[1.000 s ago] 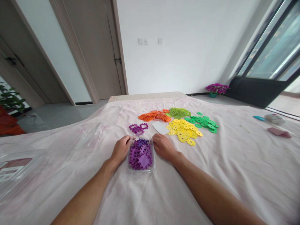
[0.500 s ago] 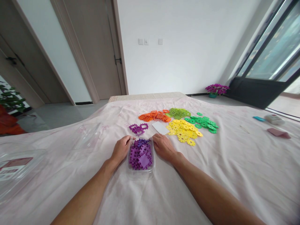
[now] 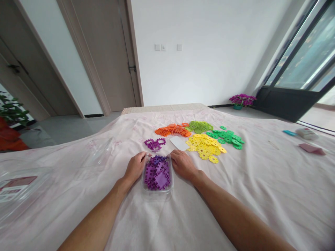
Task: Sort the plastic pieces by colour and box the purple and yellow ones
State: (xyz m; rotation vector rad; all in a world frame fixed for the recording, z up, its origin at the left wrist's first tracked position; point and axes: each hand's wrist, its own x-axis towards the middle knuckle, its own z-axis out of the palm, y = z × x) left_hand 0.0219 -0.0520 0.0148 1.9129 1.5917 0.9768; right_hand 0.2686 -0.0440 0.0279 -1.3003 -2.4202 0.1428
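A clear plastic box stands on the cloth in front of me, holding a heap of purple interlocking plastic pieces. My left hand is closed on the box's far left side, its thumb at the rim. On the opposite side, my right hand has its bent fingers against the far right wall; some fingertips are hidden. Just beyond the box lie a few loose purple square pieces. A white card rests beside them, between the purple pieces and a pile of yellow flower-shaped discs.
Farther back are piles of orange pieces, light green pieces and green discs. To the left sit a clear lid and a labelled clear container. A pink cloth-like item lies at the right.
Almost nothing differs. Both hands stay at the sides of the box, and the whole view has shifted very slightly.
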